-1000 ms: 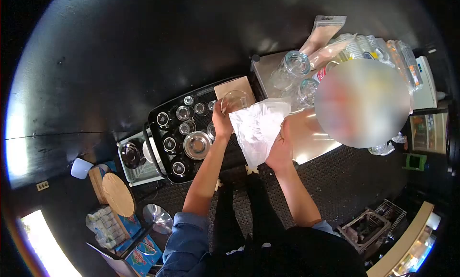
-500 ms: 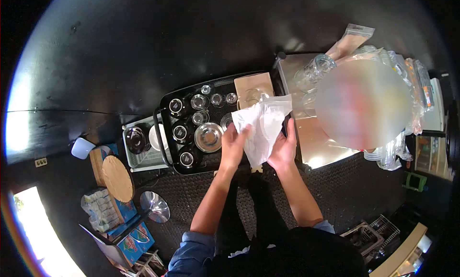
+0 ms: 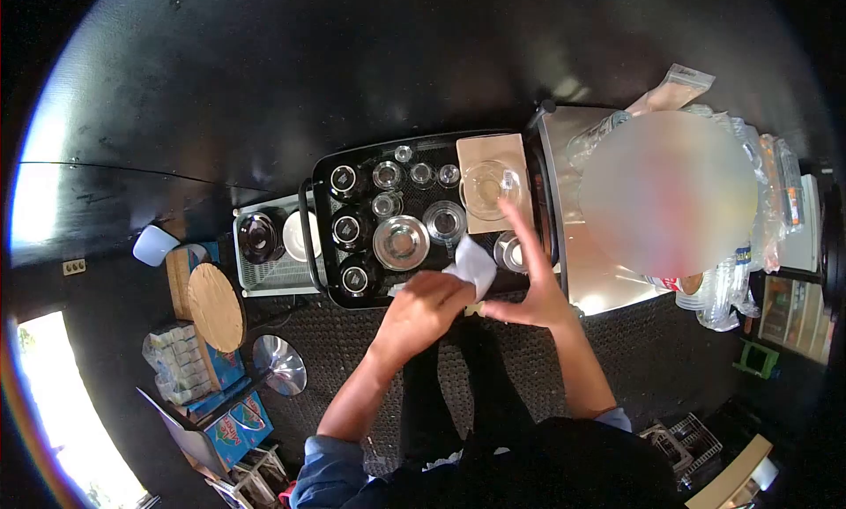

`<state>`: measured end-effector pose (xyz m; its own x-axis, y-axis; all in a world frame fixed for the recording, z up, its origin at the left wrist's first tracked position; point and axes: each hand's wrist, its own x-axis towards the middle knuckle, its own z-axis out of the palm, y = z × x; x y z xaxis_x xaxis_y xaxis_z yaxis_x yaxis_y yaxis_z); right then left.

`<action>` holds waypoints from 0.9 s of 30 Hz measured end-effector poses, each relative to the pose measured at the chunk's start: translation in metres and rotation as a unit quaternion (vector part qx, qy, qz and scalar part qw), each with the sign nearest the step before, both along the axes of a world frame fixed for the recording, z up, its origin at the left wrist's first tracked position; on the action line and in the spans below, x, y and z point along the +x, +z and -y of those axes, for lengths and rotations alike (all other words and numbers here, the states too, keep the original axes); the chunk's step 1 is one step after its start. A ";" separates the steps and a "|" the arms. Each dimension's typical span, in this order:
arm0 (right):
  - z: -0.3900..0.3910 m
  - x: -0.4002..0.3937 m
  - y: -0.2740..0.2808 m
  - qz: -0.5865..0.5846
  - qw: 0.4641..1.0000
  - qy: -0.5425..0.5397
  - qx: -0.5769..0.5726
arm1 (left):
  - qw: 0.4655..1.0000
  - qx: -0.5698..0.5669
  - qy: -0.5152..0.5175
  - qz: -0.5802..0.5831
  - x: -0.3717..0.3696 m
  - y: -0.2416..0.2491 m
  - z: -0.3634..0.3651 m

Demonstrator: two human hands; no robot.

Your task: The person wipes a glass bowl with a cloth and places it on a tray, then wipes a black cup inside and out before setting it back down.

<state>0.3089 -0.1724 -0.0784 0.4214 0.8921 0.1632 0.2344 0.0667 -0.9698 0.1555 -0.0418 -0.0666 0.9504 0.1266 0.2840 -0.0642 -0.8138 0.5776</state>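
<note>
Crumpled white sheet (image 3: 474, 267) in left hand (image 3: 425, 312)

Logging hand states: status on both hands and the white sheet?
Left hand gripping crumpled white sheet. Right hand open, nothing grasped. Glass bowl on brown board, right fingertips at its edge, contact unclear.

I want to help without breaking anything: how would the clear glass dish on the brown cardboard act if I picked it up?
The glass dish is probably stiff and fragile, as it looks like clear glass. Its smooth shine suggests it could be slippery, and its round rim might roll on edge.
</note>
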 end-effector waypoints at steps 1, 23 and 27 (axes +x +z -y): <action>-0.004 -0.001 0.005 0.007 0.998 0.055 0.001 | 1.000 0.000 0.001 0.000 -0.003 0.003 0.001; 0.021 -0.021 -0.062 -0.386 0.909 -0.127 -0.097 | 0.882 0.033 0.355 -0.309 -0.011 -0.106 -0.064; 0.026 -0.021 -0.064 -0.396 0.904 -0.135 -0.094 | 0.887 0.031 0.367 -0.277 -0.013 -0.107 -0.070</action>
